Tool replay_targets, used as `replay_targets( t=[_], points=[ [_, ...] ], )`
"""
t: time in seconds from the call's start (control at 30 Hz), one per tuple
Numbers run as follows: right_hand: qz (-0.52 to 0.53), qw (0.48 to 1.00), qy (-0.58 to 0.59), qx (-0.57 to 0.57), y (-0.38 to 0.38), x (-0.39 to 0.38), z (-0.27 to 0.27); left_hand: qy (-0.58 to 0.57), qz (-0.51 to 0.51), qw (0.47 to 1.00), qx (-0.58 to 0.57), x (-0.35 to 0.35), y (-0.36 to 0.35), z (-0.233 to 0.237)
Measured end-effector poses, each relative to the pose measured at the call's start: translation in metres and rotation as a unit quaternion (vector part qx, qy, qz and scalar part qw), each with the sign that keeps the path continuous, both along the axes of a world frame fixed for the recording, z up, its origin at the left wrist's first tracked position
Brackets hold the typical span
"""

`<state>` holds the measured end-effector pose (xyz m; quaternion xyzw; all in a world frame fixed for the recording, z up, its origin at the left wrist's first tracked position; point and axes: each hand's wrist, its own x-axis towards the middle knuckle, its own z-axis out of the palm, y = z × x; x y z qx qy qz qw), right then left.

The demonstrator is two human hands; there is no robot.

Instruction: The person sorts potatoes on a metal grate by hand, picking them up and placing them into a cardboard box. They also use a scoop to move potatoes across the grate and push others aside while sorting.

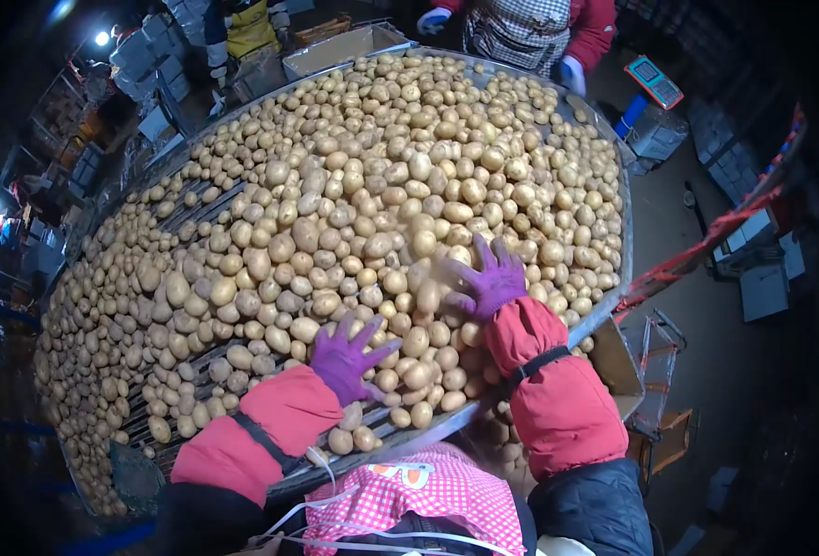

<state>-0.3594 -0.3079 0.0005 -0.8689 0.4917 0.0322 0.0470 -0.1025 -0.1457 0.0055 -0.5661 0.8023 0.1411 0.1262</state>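
Many potatoes (335, 213) are heaped over a wide slatted table with a metal rim (456, 420). My left hand (346, 360), in a purple glove, lies on the potatoes near the front edge with its fingers spread. Further right and a little higher, my right hand (491, 280), also in a purple glove, rests on the heap with its fingers apart. Some potatoes beside its fingertips look blurred. Neither hand is closed round a potato.
Across the table stands a person in a checked apron (521, 32). A scale display (655, 82) is at the upper right. A red-wrapped bar (697, 255) slants along the right side. An open carton (616, 363) sits below the right rim; another box (345, 51) is behind the table.
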Motion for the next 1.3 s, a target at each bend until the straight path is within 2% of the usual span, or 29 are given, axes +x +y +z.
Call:
replay_targets(
  t=[0.03,0.07,0.1,0.13,0.17,0.2,0.23,0.3,0.37,0.5,0.6,0.63,0.67,0.7,0.77,0.8,0.83,0.87,0.9,0.93,0.97,1.0,1.1,1.17,1.27,1.3],
  points=[
    [0.009,1.000,-0.013,-0.009,-0.005,-0.001,-0.007,0.009,-0.002,1.000,0.006,-0.001,-0.004,-0.001],
    [0.023,0.999,-0.032,-0.028,-0.013,-0.005,-0.014,0.073,-0.043,0.993,-0.080,0.004,-0.005,-0.011],
    [0.035,0.997,-0.053,-0.046,-0.025,-0.010,-0.021,0.075,-0.050,0.993,-0.076,0.008,-0.003,-0.019],
    [0.025,0.996,-0.086,0.024,-0.045,-0.011,-0.006,0.076,-0.059,0.993,-0.072,0.008,-0.007,-0.014],
    [-0.029,0.995,-0.079,-0.059,-0.060,-0.023,-0.029,0.077,-0.068,0.992,-0.072,0.011,-0.012,-0.012],
    [0.015,0.999,0.010,-0.047,-0.077,-0.025,-0.018,0.153,-0.069,0.982,-0.087,0.017,-0.015,-0.018],
    [-0.021,0.998,0.035,-0.043,-0.087,-0.025,-0.020,0.160,-0.070,0.980,-0.092,0.020,-0.021,-0.019],
    [-0.026,0.991,-0.036,-0.129,-0.114,-0.037,-0.043,0.179,-0.069,0.977,-0.089,0.020,-0.021,-0.018],
    [-0.038,0.985,-0.025,-0.164,-0.140,-0.045,-0.043,0.191,-0.072,0.975,-0.088,0.021,-0.023,-0.019],
    [-0.028,0.985,0.015,-0.171,-0.186,-0.062,-0.040,0.247,-0.076,0.961,-0.100,0.026,-0.026,-0.032],
    [-0.056,0.981,-0.028,-0.183,-0.231,-0.091,-0.070,0.288,-0.096,0.945,-0.121,0.026,-0.038,-0.037],
    [-0.080,0.982,-0.033,-0.170,-0.246,-0.095,-0.068,0.303,-0.101,0.938,-0.133,0.024,-0.040,-0.036],
    [-0.153,0.984,0.000,-0.094,-0.250,-0.086,-0.050,0.270,-0.099,0.951,-0.110,0.023,-0.041,-0.026],
    [-0.203,0.977,0.012,-0.067,-0.253,-0.079,-0.035,0.264,-0.096,0.954,-0.107,0.020,-0.041,-0.022],
    [-0.290,0.954,0.046,-0.058,-0.248,-0.072,-0.018,0.251,-0.088,0.959,-0.102,0.017,-0.043,-0.017],
    [-0.289,0.944,0.053,-0.149,-0.244,-0.072,-0.032,0.261,-0.081,0.957,-0.100,0.016,-0.043,-0.017],
    [-0.228,0.940,-0.009,-0.254,-0.235,-0.072,-0.039,0.263,-0.084,0.955,-0.104,0.017,-0.042,-0.017],
    [-0.100,0.943,-0.058,-0.311,-0.214,-0.063,-0.030,0.267,-0.085,0.954,-0.108,0.018,-0.041,-0.019],
    [-0.032,0.966,-0.150,-0.208,-0.196,-0.049,-0.030,0.271,-0.086,0.952,-0.112,0.017,-0.042,-0.021],
    [0.057,0.976,-0.102,-0.182,-0.181,-0.041,-0.035,0.262,-0.087,0.954,-0.117,0.015,-0.043,-0.018],
    [0.053,0.989,-0.065,-0.120,-0.162,-0.026,-0.033,0.256,-0.089,0.956,-0.111,0.013,-0.042,-0.017],
    [0.052,0.991,-0.053,-0.116,-0.169,-0.020,-0.039,0.248,-0.091,0.959,-0.107,0.014,-0.041,-0.017],
    [-0.014,0.999,-0.038,-0.011,-0.206,-0.007,-0.012,0.250,-0.096,0.956,-0.116,0.016,-0.040,-0.020],
    [-0.005,0.999,0.018,-0.032,-0.230,0.000,-0.029,0.254,-0.097,0.954,-0.123,0.016,-0.043,-0.021],
    [-0.020,0.998,0.016,-0.052,-0.264,-0.002,-0.058,0.266,-0.089,0.953,-0.116,0.017,-0.045,-0.018],
    [-0.040,0.997,0.054,-0.041,-0.269,0.003,-0.050,0.266,-0.087,0.954,-0.109,0.018,-0.046,-0.017]
  ],
)
